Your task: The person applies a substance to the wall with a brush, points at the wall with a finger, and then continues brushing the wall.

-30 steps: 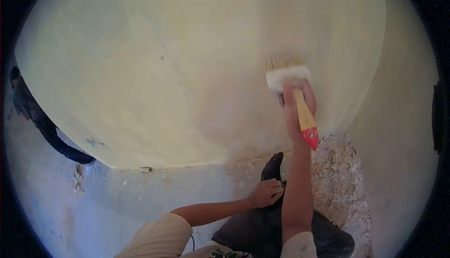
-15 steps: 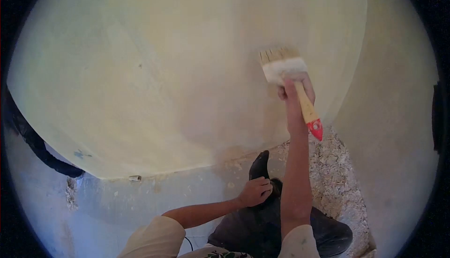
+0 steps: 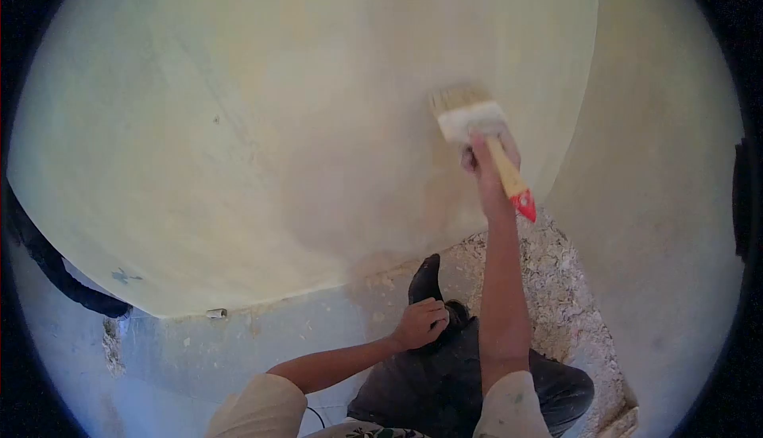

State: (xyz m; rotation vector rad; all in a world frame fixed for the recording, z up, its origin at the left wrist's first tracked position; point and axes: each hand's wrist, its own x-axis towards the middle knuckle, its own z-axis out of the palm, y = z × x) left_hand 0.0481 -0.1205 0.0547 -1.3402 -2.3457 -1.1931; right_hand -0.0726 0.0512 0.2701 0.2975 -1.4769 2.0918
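My right hand point(image 3: 490, 152) is closed around a wide flat paintbrush point(image 3: 509, 169) with a wooden handle, red tip and whitish ferrule. Its pale bristles lie against a cream-coloured wall point(image 3: 262, 80), on a darker, damp-looking patch. Low in the view, my left hand point(image 3: 421, 323) rests with curled fingers at the ankle of my foot in a black sock or shoe point(image 3: 427, 281). Whether those fingers hold anything is hidden.
Rough, crumbly debris point(image 3: 556, 279) lies along the wall's foot at right. A small cylindrical piece point(image 3: 216, 313) sits at the wall's base, and a black tube-like thing point(image 3: 67, 283) curves along the left. Another wall surface point(image 3: 652, 160) rises at right.
The view has shifted slightly, so the wall appears further left. The brush has moved a little left in the picture, still at the wall. My left hand stays at the ankle.
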